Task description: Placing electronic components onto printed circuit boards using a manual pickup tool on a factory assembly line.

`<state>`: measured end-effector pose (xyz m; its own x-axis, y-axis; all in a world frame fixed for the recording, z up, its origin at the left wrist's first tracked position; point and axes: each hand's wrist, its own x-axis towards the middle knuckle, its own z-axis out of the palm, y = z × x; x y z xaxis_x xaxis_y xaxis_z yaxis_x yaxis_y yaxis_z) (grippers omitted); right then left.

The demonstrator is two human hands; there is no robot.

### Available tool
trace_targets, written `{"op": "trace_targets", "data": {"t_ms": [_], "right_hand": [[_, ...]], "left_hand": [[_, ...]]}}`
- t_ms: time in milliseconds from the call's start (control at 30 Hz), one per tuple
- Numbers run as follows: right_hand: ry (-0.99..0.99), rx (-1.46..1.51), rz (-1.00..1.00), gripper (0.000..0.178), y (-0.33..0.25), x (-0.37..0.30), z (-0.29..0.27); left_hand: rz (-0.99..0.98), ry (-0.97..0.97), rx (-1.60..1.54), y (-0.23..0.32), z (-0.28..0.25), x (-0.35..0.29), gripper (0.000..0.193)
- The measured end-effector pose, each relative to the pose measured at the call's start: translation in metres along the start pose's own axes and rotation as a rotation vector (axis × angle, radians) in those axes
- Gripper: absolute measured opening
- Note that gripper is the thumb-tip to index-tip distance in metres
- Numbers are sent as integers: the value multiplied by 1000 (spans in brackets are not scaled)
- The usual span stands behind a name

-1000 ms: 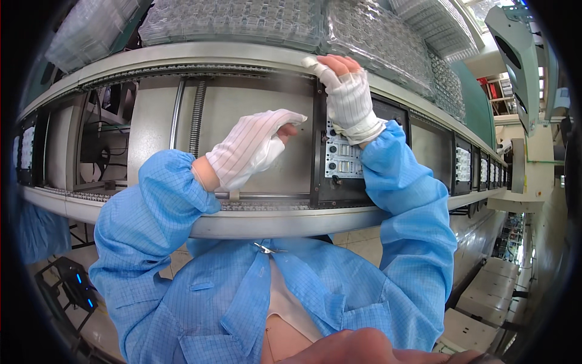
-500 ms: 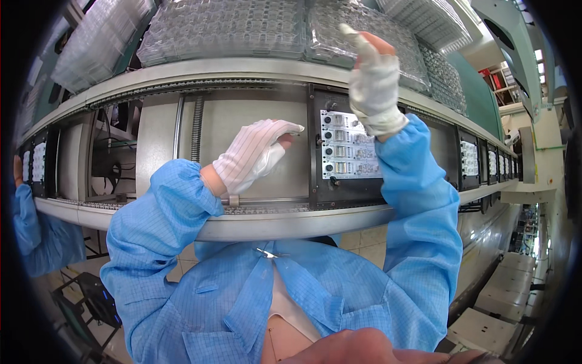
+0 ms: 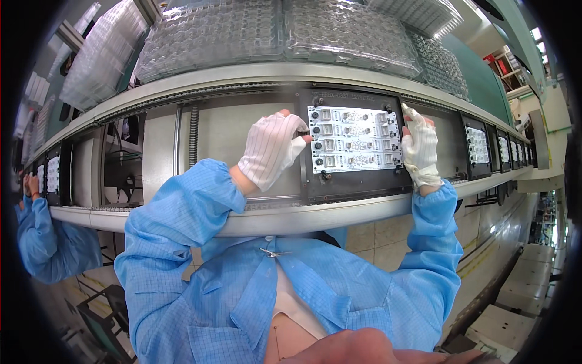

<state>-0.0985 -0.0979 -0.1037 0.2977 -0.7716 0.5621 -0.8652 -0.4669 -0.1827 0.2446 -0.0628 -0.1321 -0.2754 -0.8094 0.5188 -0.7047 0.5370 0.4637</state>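
A white panel of circuit boards (image 3: pixel 354 145), with several rows of components and black round parts along its left side, lies on a black carrier plate (image 3: pixel 357 188) on the conveyor. My left hand (image 3: pixel 270 148), in a striped white glove, is at the panel's left edge. Its thumb and fingers curl toward each other there, and what lies between them is too small to make out. At the right edge is my right hand (image 3: pixel 419 148), also gloved, its fingers parted and the index finger pointing away from me. Small black posts (image 3: pixel 326 175) stand around the panel.
Clear plastic trays (image 3: pixel 209 36) are stacked beyond the far conveyor rail (image 3: pixel 242 74). More carriers with white boards (image 3: pixel 479 145) stand farther right along the line. A co-worker in a blue sleeve (image 3: pixel 42 227) works at the far left. The near rail (image 3: pixel 285 219) runs in front of me.
My right hand has come down from above the clear trays to the panel's right edge. My left hand has moved right to its left edge. The carrier appears slightly farther left in view.
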Motion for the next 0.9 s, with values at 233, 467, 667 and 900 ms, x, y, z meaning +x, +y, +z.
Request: {"op": "trace_targets", "data": {"t_ms": [233, 467, 667, 900], "right_hand": [[-68, 138, 209, 43, 7, -22, -5], [-108, 511, 578, 48, 0, -15, 2], [-227, 580, 473, 48, 29, -18, -2], [-170, 335, 66, 29, -21, 6, -22]], "left_hand": [[17, 1, -10, 5, -2, 4, 17], [6, -40, -226, -10, -7, 1, 17], [-302, -64, -408, -13, -11, 3, 41], [-434, -335, -1054, -9, 19, 2, 56]]}}
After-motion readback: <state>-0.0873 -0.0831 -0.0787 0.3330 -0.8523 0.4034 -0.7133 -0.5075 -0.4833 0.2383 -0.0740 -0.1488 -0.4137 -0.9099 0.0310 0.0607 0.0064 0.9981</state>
